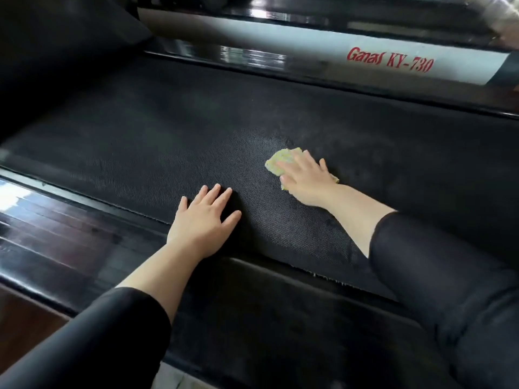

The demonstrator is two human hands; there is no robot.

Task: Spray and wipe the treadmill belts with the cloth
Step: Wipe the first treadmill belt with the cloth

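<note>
Belt (168, 130): dark, textured, dull patch mid-width.
Cloth (278, 161): yellow, on belt centre, pinned flat under right hand (306, 181). Fingers straight, slightly spread, likely for even wiping pressure.
Left hand (205, 217): palm down at belt's near edge, fingers splayed, holding nothing. Judged brace for reach.
Stage judged: wiping.

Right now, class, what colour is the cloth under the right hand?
Pale yellow cloth, seen best in the head view.
</note>
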